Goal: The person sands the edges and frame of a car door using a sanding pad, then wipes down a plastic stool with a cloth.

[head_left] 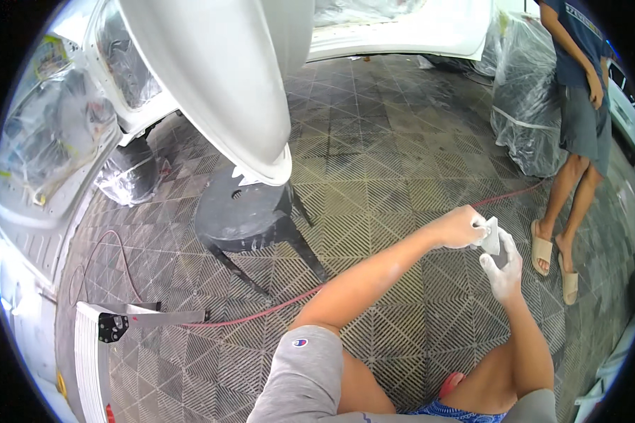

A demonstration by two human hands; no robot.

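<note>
My left hand [461,228] is closed in a pinch on a small flat pale sheet [492,237], which looks folded. White dust coats its fingertips. Just to the right, my right hand [505,272] is whitened with dust, its thumb apart from its curved fingers. Those fingers are beside the sheet's right edge; I cannot tell whether they touch it. Both hands are held out over the tiled floor [402,282].
A large white curved panel [226,77] leans down onto a black stool [233,211]. A red hose [275,308] crosses the floor. A metal step [92,352] stands at lower left. A person [578,92] in sandals stands at right beside a plastic-wrapped object [529,106].
</note>
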